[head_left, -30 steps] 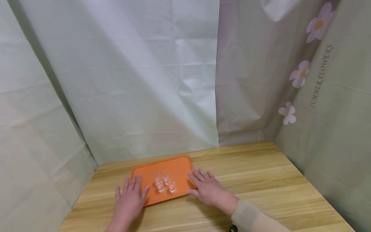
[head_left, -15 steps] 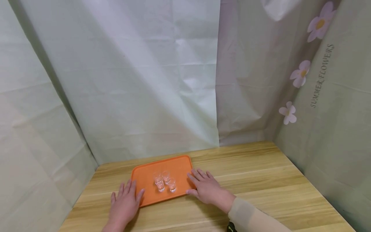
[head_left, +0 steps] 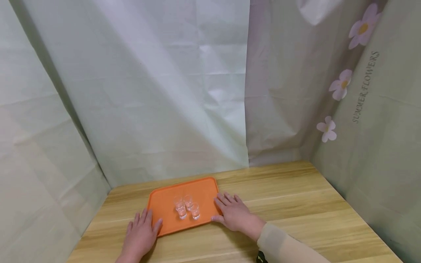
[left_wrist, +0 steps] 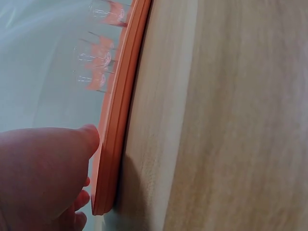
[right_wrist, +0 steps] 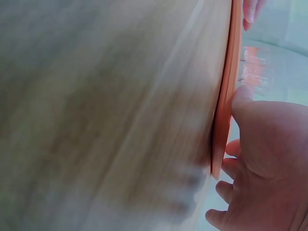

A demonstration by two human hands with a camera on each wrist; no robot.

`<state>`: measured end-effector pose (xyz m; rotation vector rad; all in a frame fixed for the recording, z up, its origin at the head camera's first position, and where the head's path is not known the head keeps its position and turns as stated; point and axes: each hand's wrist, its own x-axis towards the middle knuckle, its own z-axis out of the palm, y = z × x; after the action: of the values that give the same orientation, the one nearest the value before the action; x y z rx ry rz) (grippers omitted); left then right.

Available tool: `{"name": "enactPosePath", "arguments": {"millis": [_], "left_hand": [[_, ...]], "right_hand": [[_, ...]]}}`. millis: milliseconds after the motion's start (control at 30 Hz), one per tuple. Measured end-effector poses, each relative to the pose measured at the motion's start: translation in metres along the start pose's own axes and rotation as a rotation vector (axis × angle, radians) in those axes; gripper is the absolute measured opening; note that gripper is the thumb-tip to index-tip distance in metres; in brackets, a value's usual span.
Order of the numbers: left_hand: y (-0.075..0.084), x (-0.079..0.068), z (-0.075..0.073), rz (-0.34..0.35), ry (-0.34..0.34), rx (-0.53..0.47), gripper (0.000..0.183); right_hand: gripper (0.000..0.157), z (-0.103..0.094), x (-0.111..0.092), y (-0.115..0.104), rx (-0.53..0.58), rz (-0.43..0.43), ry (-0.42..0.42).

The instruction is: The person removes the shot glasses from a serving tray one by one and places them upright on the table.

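Observation:
An orange rectangular tray point(head_left: 204, 190) lies on the table, turned slightly askew. Several small clear shot glasses point(head_left: 195, 211) stand grouped upright near its middle. My left hand point(head_left: 139, 233) is spread flat at the tray's left front corner, its thumb reaching the rim. On the opposite side, my right hand point(head_left: 236, 216) rests with extended fingers at the right edge, thumb by the front right corner. Seen low from the left wrist, the left thumb point(left_wrist: 89, 137) meets the tray's raised rim. In the right wrist view the right thumb point(right_wrist: 242, 98) lies along the rim as well.
The wood-grain table point(head_left: 283, 197) extends to the right of the tray and in front of it. Pale hanging sheets point(head_left: 164, 109) close off the back and sides; the right one carries printed flowers point(head_left: 341, 84) and lettering.
My left hand has shifted left and toward me, from overlapping the tray's left side to its front corner. The right hand, the tray and the glasses have hardly moved.

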<state>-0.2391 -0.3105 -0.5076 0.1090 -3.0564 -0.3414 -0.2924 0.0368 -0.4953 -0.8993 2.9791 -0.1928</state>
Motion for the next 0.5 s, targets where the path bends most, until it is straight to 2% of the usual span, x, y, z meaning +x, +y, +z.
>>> {"name": "enactPosePath", "arguments": {"millis": [500], "left_hand": [[-0.0047, 0.0008, 0.0072, 0.010, -0.022, -0.035, 0.079]], "right_hand": [[0.080, -0.0035, -0.0005, -0.0024, -0.024, 0.047, -0.031]]}}
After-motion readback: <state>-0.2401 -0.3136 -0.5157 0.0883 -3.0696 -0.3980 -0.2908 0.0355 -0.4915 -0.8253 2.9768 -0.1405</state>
